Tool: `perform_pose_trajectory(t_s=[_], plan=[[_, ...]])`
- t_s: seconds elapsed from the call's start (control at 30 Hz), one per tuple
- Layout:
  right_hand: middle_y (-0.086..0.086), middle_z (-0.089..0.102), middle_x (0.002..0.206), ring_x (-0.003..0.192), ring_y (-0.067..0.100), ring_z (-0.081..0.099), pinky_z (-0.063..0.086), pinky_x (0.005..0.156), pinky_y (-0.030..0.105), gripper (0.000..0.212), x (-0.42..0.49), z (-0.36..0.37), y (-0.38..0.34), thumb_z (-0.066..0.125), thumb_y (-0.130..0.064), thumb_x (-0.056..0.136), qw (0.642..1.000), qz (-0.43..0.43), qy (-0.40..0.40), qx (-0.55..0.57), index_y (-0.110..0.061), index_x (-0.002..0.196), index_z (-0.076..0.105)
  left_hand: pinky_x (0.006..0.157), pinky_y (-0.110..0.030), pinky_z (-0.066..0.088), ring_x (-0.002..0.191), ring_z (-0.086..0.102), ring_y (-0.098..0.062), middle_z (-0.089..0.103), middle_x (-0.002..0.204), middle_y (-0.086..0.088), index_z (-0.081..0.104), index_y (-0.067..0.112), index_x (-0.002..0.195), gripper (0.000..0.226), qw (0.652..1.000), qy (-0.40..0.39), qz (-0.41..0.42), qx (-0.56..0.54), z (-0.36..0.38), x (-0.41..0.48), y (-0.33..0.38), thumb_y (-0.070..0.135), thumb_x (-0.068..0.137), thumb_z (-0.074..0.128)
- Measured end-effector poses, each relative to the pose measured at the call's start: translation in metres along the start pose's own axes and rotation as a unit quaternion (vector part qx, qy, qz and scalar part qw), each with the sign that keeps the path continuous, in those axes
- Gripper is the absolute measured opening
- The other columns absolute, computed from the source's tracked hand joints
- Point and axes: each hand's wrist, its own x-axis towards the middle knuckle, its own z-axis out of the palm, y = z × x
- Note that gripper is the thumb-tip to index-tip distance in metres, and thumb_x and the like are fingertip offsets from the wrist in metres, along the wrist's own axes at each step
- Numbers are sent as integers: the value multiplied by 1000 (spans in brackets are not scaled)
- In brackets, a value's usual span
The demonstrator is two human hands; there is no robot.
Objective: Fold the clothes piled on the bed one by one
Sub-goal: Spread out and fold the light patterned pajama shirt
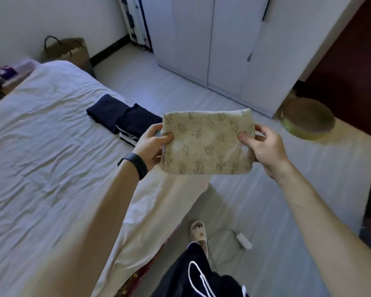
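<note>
Both hands are gripping a folded beige printed garment (208,144) in the air beyond the bed (51,136) edge: left hand (153,144) and right hand (263,146) pinching opposite short sides. It is looking soft, light and floppy, so holding the edges seems wise.

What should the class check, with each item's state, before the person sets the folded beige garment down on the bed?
1. Fold: the beige garment is a compact rectangle, ok.
2. Grip: the left hand and the right hand each hold one side, ok.
3. Landing spot: the bed shows bare sheet beside the dark folded clothes, ok.
4. More unfolded clothes waiting: cannot tell, none in view.
</note>
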Motion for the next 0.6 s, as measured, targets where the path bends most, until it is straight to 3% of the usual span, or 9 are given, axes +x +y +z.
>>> perform_pose_trajectory(t_s=[0.13, 0.3, 0.47, 0.6], plan=[[-7, 78, 92, 80, 8, 75, 57, 57, 22, 28, 73, 20, 2, 80, -22, 88, 997, 31, -64, -20, -30, 110, 65, 55, -31, 56, 74, 72, -13, 69, 104, 1, 59, 27, 128, 33, 996, 76, -45, -30, 6, 37, -9, 12, 100, 57], [-6, 76, 96, 82, 8, 75, 57, 60, 21, 29, 158, 28, -4, 80, -22, 89, 988, 54, -136, -44, -32, 110, 63, 66, -39, 61, 84, 70, -21, 69, 109, 1, 58, 30, 128, 33, 985, 136, -76, -68, 22, 80, 0, 14, 100, 57], [-3, 77, 98, 87, 11, 76, 60, 68, 29, 33, 260, 21, -17, 80, -23, 89, 975, 37, -206, -78, -26, 119, 66, 57, -33, 57, 76, 74, -15, 71, 108, 3, 61, 32, 120, 28, 970, 188, -62, -139, 59, 138, 13, 15, 98, 62], [-1, 78, 98, 91, 16, 76, 62, 78, 39, 27, 345, 14, -36, 79, -21, 89, 957, 32, -274, -92, -36, 108, 65, 59, -32, 58, 81, 75, -17, 75, 104, 4, 62, 29, 122, 30, 947, 246, -48, -202, 99, 183, 23, 15, 96, 65]])
